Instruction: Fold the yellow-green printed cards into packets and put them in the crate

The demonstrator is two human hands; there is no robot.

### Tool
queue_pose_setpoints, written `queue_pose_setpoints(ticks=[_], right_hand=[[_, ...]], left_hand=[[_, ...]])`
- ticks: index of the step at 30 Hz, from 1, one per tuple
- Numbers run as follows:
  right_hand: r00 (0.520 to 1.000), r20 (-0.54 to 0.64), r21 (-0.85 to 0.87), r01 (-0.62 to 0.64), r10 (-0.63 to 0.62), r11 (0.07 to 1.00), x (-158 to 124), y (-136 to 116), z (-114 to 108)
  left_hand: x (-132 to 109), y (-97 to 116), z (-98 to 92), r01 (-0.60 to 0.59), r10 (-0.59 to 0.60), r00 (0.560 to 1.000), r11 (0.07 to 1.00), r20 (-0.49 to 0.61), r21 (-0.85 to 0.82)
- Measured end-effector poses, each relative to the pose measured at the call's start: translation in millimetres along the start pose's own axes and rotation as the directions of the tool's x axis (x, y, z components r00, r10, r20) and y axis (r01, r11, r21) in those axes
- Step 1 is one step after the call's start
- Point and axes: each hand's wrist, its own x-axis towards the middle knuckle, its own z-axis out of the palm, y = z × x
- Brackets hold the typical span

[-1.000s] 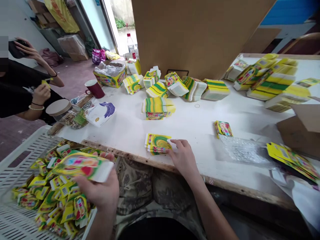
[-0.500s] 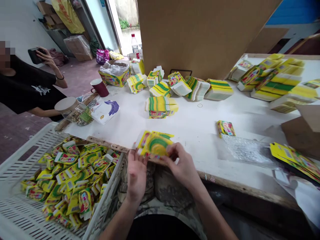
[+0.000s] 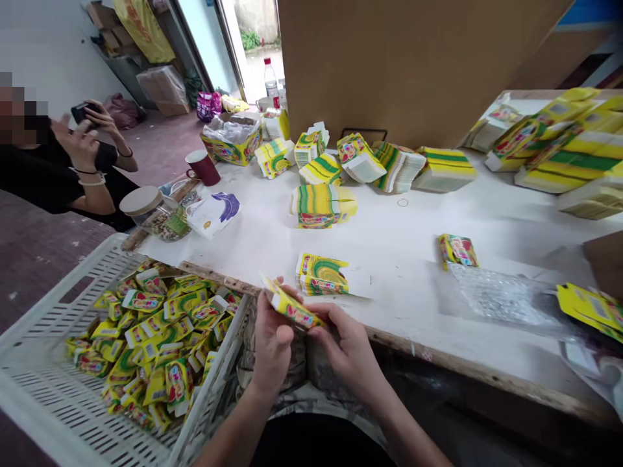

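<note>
A small yellow carton (image 3: 294,309) with a raised white end flap is held between my two hands, just in front of the table's edge. My right hand (image 3: 343,337) pinches its right end between thumb and fingers. At its left end, the fingers of my left hand (image 3: 272,344) curl behind and support it, the thumb pointing up. Beyond it on the table lies a small stack of flat yellow cartons (image 3: 322,274). A larger stack of flat cartons (image 3: 316,206) sits farther back.
A white plastic crate (image 3: 43,353) full of yellow cartons stands at the left. More carton stacks (image 3: 442,170) line the table's back. A glass jar (image 3: 163,217), a maroon mug (image 3: 203,168) and bubble wrap (image 3: 501,292) are on the table. A person (image 3: 92,168) stands at the left.
The carton has come off the small stack toward me and turned edge-up, and my left fingers now close around its left end. The person at the left has raised a second hand.
</note>
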Motion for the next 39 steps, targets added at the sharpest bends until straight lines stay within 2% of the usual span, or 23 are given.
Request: queue_pose_setpoints(ticks=[3,5,10,12,15,17,19,21,23,24,26,28,29,30,31,32,34,35,37,39], right_hand=[[0.998,-0.044,0.032,-0.043,0.045,0.999,2.8,1.0,-5.6],[0.995,-0.058,0.069,-0.081,0.085,0.994,3.3,2.1,-5.4],[0.985,-0.108,0.206,-0.113,0.138,0.972,0.9,2.2,-1.8],[0.993,-0.097,0.147,-0.056,0.071,0.988,0.1,0.5,-4.8],[0.989,-0.081,-0.07,0.117,-0.123,0.991,1.3,-3.6,-19.2],[0.959,-0.089,-0.288,0.235,-0.27,0.928,3.0,-7.2,-32.3],[0.917,-0.042,-0.499,0.326,-0.398,0.803,3.9,-11.0,-42.0],[0.878,0.094,-0.589,0.429,-0.469,0.685,2.7,-13.7,-44.1],[0.852,0.166,-0.573,0.493,-0.497,0.654,-0.3,-13.7,-38.9],[0.855,0.129,-0.555,0.483,-0.503,0.677,-2.0,-12.4,-34.8],[0.884,-0.078,-0.493,0.368,-0.461,0.789,-4.9,-8.1,-26.3],[0.926,-0.268,-0.277,0.189,-0.265,0.942,-5.5,-2.8,-19.8],[0.953,-0.282,-0.094,0.09,-0.113,0.991,-4.9,-0.4,-17.5],[0.973,-0.228,0.11,-0.021,0.046,0.994,-3.7,1.7,-15.8],[0.977,-0.115,0.303,-0.14,0.182,0.943,-2.1,3.7,-14.5],[0.963,0.015,0.459,-0.245,0.268,0.854,-0.3,5.4,-13.5],[0.924,0.221,0.613,-0.379,0.31,0.693,3.1,8.6,-12.3],[0.916,0.267,0.633,-0.401,0.3,0.662,4.4,10.0,-11.9],[0.93,0.241,0.605,-0.367,0.277,0.706,5.1,12.0,-11.4],[0.963,0.157,0.468,-0.268,0.219,0.842,3.1,12.3,-11.1]], left_hand=[[0.7,0.3,3.5,0.06,-0.084,0.99,0.979,-0.115,-0.195],[0.9,2.2,5.8,0.091,-0.137,0.977,0.959,-0.162,-0.267],[-0.8,4.6,7.0,0.192,-0.216,0.974,0.95,-0.074,-0.247],[1.1,5.6,2.0,0.192,-0.209,0.976,0.959,-0.062,-0.209],[10.7,17.0,-15.4,0.135,-0.139,0.99,0.98,-0.023,-0.146],[19.4,32.6,-30.0,0.027,-0.021,0.997,0.997,0.078,-0.071],[25.9,49.6,-40.4,-0.142,0.122,0.972,0.986,0.201,0.088],[27.5,61.0,-41.6,-0.237,0.088,0.926,0.893,0.367,0.384],[24.6,62.0,-33.9,-0.266,-0.082,0.869,0.753,0.487,0.602],[22.1,58.5,-28.3,-0.266,-0.151,0.851,0.702,0.503,0.661],[15.5,46.0,-17.4,-0.262,-0.191,0.854,0.646,0.484,0.717],[8.0,31.2,-10.4,-0.288,-0.133,0.882,0.607,0.452,0.74],[4.2,24.6,-8.5,-0.313,-0.095,0.887,0.595,0.452,0.74],[0.8,19.1,-7.3,-0.343,-0.065,0.881,0.596,0.469,0.726],[-2.1,14.9,-6.7,-0.375,-0.036,0.868,0.606,0.496,0.701],[-4.2,12.1,-6.3,-0.413,-0.002,0.85,0.617,0.526,0.67],[-5.7,10.7,-6.0,-0.484,0.056,0.809,0.629,0.586,0.608],[-5.1,11.5,-5.9,-0.501,0.066,0.795,0.632,0.603,0.591],[-2.3,14.3,-6.2,-0.472,0.025,0.799,0.644,0.6,0.602],[1.4,15.8,-6.7,-0.386,-0.076,0.82,0.658,0.567,0.647]])
